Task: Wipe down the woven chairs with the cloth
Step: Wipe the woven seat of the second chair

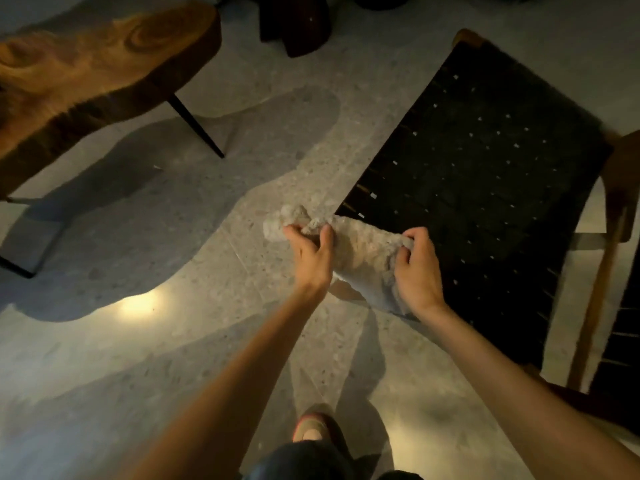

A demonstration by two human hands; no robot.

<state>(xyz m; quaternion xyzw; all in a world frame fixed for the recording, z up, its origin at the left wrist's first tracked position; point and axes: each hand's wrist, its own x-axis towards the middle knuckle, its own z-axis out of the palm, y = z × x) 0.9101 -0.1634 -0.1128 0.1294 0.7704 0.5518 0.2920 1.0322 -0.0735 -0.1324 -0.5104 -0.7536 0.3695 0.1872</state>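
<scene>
Cloth [360, 258] stretched between both hands; fingers [414, 237] pinching each end.

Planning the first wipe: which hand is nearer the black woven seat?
Right. The right hand, gripping the cloth, overlaps the woven seat at its edge; the left hand grips the cloth's other end over the floor.

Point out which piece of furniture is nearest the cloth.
The black woven chair on the right: the cloth overlaps its near corner, while the wood-slab bench stands apart at upper left.
</scene>
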